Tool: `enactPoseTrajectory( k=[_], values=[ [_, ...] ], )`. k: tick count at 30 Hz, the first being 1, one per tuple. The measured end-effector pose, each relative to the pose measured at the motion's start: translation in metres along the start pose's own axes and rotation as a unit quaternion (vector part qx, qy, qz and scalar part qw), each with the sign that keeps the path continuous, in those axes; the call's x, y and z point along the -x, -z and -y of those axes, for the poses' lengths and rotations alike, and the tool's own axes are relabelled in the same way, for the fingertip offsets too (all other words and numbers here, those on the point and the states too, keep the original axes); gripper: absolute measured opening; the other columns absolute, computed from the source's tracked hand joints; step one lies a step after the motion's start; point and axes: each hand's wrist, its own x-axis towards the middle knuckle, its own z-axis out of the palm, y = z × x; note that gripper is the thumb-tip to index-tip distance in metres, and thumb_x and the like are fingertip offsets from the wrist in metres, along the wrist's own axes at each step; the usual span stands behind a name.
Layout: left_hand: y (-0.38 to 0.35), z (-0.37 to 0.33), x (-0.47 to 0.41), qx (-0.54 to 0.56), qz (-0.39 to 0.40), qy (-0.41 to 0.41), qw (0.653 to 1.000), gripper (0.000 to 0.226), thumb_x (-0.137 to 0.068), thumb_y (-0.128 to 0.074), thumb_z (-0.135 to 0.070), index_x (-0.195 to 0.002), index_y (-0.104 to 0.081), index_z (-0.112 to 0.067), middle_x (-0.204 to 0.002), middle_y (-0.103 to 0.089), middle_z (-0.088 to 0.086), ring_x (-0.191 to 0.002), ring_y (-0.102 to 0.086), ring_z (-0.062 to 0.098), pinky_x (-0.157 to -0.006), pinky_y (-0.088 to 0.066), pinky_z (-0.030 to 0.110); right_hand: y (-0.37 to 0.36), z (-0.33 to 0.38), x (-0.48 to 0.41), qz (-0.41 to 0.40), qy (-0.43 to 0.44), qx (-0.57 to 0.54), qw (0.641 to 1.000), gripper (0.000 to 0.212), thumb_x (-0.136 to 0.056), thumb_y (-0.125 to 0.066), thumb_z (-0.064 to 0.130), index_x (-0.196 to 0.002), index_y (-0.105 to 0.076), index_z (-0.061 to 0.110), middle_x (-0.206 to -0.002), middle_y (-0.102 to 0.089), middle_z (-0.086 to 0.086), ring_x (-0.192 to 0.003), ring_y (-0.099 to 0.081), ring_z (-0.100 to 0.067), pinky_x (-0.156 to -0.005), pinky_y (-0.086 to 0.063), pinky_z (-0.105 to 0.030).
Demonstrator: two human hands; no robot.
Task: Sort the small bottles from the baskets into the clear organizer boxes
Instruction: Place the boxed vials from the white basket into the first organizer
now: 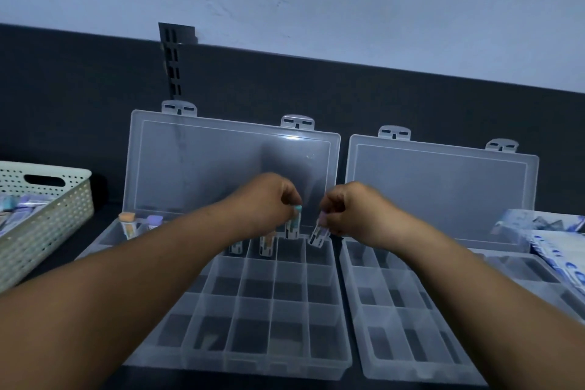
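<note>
Pinching a teal-capped bottle (pixel 292 225) by its top with the left hand (pixel 269 199), fingers curled round it, just above the back row of the left organizer box (pixel 240 365). Pinching a lilac-capped bottle (pixel 317 236) the same way with the right hand (pixel 351 209), tilted, over the back right corner compartment. Already standing in that back row: an orange-capped bottle (pixel 127 225), a purple-capped bottle (pixel 154 221), and two more partly hidden behind the left forearm. More to fetch from the basket (pixel 63 209) at the left of the counter (pixel 102 218). Probably light, stiff and smooth, so prone to tipping or slipping. Best taken at the cap or just below it, kept upright, and lowered until seated between the dividers.
</note>
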Motion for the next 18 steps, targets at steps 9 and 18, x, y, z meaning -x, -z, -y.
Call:
enactPoseTrajectory(
  k=[9,18],
  values=[
    [-0.013,0.008,-0.008,-0.130,0.049,0.002,0.990,0.018,-0.085,-0.068,-0.020,-0.102,-0.072,-0.021,-0.103,-0.070,-0.005,-0.092,-0.063,0.013,-0.089,-0.052,0.034,-0.016,-0.004,-0.005,0.038,0.011,0.083,0.996,0.006,-0.088,-0.067,0.022,-0.092,-0.069,0.018,-0.086,-0.063,0.003,-0.082,-0.061,-0.015,-0.073,-0.051,-0.028],
    [-0.020,0.016,-0.007,-0.181,0.071,0.015,0.981,0.020,-0.088,-0.065,-0.027,-0.107,-0.070,-0.027,-0.109,-0.069,-0.007,-0.103,-0.061,0.016,-0.099,-0.044,0.040,-0.026,-0.015,-0.006,0.047,-0.006,0.075,0.996,0.009,-0.088,-0.067,0.021,-0.096,-0.069,0.016,-0.093,-0.067,-0.001,-0.086,-0.062,-0.015,-0.076,-0.052,-0.029]
  ],
)
